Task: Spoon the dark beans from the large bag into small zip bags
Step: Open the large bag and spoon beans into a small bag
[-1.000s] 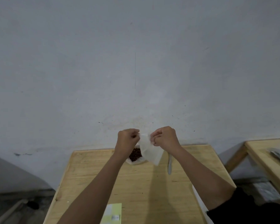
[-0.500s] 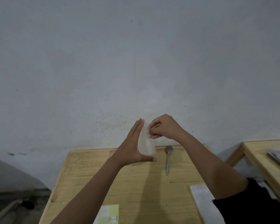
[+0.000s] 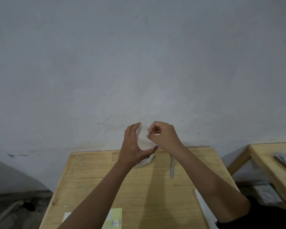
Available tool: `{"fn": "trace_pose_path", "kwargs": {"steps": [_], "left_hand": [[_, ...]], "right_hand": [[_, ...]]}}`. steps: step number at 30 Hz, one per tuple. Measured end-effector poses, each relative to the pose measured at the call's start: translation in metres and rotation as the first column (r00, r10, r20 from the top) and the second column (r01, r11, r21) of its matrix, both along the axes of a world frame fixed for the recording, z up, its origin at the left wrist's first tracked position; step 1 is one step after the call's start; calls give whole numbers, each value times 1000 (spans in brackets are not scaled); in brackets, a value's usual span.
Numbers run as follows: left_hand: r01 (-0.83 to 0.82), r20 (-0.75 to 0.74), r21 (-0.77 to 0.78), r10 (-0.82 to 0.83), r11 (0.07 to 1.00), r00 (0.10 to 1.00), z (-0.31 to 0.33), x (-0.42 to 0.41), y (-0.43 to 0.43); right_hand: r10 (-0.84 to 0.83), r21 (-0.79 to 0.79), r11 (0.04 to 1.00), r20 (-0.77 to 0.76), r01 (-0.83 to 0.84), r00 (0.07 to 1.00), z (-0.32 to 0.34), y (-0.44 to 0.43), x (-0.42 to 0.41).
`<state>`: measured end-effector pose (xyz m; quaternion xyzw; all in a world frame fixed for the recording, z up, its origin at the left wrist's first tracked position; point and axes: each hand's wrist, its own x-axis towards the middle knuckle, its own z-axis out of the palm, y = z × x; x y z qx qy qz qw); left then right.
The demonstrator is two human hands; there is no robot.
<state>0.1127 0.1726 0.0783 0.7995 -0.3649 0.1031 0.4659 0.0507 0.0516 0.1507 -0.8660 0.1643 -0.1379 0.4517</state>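
Observation:
A small translucent zip bag (image 3: 144,140) is held up in front of the wall, above the table's far edge. My right hand (image 3: 163,135) pinches its upper edge between thumb and fingers. My left hand (image 3: 132,145) lies against the bag's left side with straight fingers, its thumb stretched out under the bag's bottom. A crumpled piece of the large clear bag (image 3: 146,161) shows on the table just below my left hand; the beans in it are hidden. A metal spoon (image 3: 172,166) lies on the wooden table (image 3: 92,176), partly under my right forearm.
A yellow-green paper card (image 3: 114,218) lies at the table's near edge. A white flat stack (image 3: 205,210) sits at the near right edge under my right arm. A second wooden table (image 3: 261,156) stands to the right with a dark flat packet (image 3: 285,161) on it.
A second ago both hands pinched the small bag's top. My left hand has let go, straightened, and now lies flat against the bag's side; both hands rose a little.

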Motion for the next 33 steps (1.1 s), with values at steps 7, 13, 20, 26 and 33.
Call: {"fn": "trace_pose_path", "kwargs": {"steps": [7,13,20,26,33], "left_hand": [[17,134,-37,-12,999,991,-7,0,-1],[94,111,57,-100,994,989,-17,9,5],[45,31,142,-50,989,998,-41,25,19],[6,9,216,-8,976,1000,-70,40,29],[-12,-78,244,32,970,996,-94,47,33]], "right_hand": [[98,-76,990,-232,-119,968,-5,-1,6],[102,-98,986,-267,-132,958,-19,-4,7],[69,331,943,-104,-31,992,-63,-29,2],[-340,161,916,-176,368,924,-163,-67,-13],[-522,69,823,-301,564,798,-237,-80,-22]]}}
